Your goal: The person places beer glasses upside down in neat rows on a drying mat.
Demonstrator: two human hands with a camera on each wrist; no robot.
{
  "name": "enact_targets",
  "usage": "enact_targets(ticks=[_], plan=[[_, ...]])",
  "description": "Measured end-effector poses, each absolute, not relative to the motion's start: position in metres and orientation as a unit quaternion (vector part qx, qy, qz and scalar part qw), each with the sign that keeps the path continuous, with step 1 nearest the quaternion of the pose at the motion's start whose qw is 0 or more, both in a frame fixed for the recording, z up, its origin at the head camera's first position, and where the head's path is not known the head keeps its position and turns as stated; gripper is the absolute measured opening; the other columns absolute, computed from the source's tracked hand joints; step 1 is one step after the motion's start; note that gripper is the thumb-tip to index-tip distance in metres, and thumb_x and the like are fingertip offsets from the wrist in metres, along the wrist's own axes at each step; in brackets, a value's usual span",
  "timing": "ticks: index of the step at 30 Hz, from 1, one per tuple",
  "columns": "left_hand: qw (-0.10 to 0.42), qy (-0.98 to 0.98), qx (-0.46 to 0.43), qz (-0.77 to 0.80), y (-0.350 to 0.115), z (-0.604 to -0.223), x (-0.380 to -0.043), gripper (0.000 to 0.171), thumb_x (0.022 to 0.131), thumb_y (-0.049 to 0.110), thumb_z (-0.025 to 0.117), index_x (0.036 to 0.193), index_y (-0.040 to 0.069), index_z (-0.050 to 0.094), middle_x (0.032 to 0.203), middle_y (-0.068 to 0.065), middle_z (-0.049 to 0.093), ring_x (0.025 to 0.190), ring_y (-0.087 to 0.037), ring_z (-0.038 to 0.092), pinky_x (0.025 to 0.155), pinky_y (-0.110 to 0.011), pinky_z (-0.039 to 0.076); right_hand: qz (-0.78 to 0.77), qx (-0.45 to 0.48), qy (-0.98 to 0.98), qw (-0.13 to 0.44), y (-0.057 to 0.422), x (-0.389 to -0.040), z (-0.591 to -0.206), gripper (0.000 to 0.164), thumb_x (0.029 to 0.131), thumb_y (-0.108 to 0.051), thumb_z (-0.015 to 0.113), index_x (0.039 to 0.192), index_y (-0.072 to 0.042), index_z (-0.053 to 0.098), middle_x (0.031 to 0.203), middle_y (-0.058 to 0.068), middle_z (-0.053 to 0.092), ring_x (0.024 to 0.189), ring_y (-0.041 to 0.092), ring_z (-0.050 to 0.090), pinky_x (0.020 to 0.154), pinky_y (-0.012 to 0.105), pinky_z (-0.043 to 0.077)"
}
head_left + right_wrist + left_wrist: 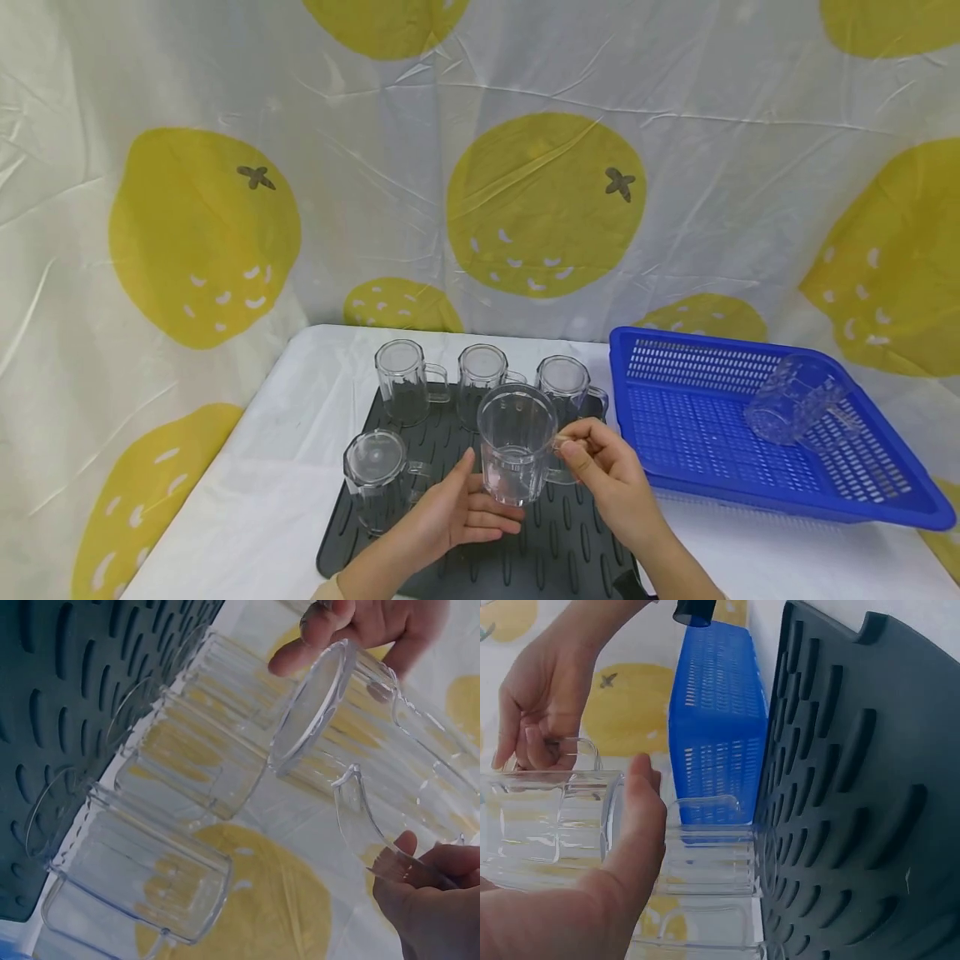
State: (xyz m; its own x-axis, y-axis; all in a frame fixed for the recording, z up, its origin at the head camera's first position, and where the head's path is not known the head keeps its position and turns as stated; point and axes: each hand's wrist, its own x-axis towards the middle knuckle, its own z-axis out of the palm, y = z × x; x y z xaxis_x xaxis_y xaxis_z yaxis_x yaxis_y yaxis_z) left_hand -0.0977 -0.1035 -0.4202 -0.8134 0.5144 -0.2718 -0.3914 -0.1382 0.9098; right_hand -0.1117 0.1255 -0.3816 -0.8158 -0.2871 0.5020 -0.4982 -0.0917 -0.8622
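A clear glass mug (516,450) is held up over the dark ribbed mat (517,554), its open rim facing upward. My right hand (611,479) pinches its handle (352,817) between thumb and fingers. Beside and under the lower part of the mug, my left hand (468,512) has its fingers extended and thumb raised, the palm turned toward the glass. In the left wrist view, the left thumb (641,791) overlaps the mug's base end. Three similar mugs line the mat's far side, among them the left one (405,383), and another mug (375,483) stands at the near left.
To the right is a blue plastic basket (652,458) with perforated sides, with one clear mug (795,400) lying inside it. A white cloth (247,500) covers the table. Behind hangs a pale curtain (375,183) printed with yellow fruit.
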Motion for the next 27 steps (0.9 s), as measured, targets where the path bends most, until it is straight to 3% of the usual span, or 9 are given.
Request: enact_targets(ticks=[5,9,13,18,23,27], plan=[[0.341,0.535,0.065,0.771,-0.104,-0.422,-0.104,0.095,0.096,0.07,0.025,0.137,-0.014,0.042,0.119,-0.027,0.063,0.105,-0.03,0.066,0.092,-0.039,0.051,0.664,0.362,-0.651,0.065,0.129,-0.115,-0.385,0.015,0.096,0.014,0.045,0.103,0.007,0.055,0.082,0.001,0.049,0.064,0.016,0.043,0.05,0.035,0.038],[0.341,0.519,0.072,0.78,-0.106,-0.42,-0.11,0.087,0.098,0.066,0.027,0.135,-0.01,0.044,0.112,-0.02,0.068,0.1,-0.023,0.068,0.089,-0.035,0.053,0.657,0.399,-0.637,0.045,0.132,-0.117,-0.388,0.017,0.094,0.016,0.047,0.105,0.005,0.055,0.077,0.008,0.045,0.064,0.019,0.043,0.05,0.034,0.038],[0.323,0.515,0.073,0.791,-0.108,-0.417,-0.115,0.079,0.101,0.061,0.026,0.138,-0.008,0.041,0.11,-0.012,0.069,0.097,-0.018,0.069,0.086,-0.03,0.053,0.633,0.4,-0.661,0.047,0.133,-0.117,-0.386,0.021,0.092,0.016,0.052,0.106,0.002,0.058,0.082,0.007,0.051,0.071,0.018,0.048,0.058,0.033,0.043],[0.313,0.506,0.09,0.799,-0.111,-0.412,-0.12,0.075,0.103,0.058,0.024,0.14,-0.006,0.039,0.119,-0.015,0.063,0.105,-0.023,0.066,0.089,-0.035,0.053,0.612,0.398,-0.682,0.033,0.134,-0.115,-0.382,0.022,0.09,0.014,0.057,0.104,-0.002,0.061,0.089,0.004,0.058,0.078,0.016,0.053,0.067,0.033,0.047],[0.324,0.484,0.099,0.807,-0.112,-0.406,-0.125,0.073,0.102,0.059,0.029,0.14,-0.003,0.034,0.123,-0.018,0.059,0.103,-0.024,0.067,0.081,-0.03,0.055,0.59,0.418,-0.691,0.016,0.135,-0.113,-0.38,0.027,0.088,0.015,0.06,0.104,-0.008,0.062,0.088,0.004,0.057,0.077,0.016,0.051,0.069,0.032,0.048],[0.336,0.473,0.086,0.81,-0.112,-0.403,-0.127,0.078,0.101,0.059,0.034,0.151,0.001,0.023,0.126,-0.016,0.055,0.099,-0.024,0.068,0.076,-0.025,0.055,0.558,0.444,-0.701,0.017,0.136,-0.112,-0.38,0.03,0.086,0.012,0.065,0.103,-0.013,0.063,0.084,0.002,0.055,0.076,0.015,0.051,0.08,0.029,0.048]])
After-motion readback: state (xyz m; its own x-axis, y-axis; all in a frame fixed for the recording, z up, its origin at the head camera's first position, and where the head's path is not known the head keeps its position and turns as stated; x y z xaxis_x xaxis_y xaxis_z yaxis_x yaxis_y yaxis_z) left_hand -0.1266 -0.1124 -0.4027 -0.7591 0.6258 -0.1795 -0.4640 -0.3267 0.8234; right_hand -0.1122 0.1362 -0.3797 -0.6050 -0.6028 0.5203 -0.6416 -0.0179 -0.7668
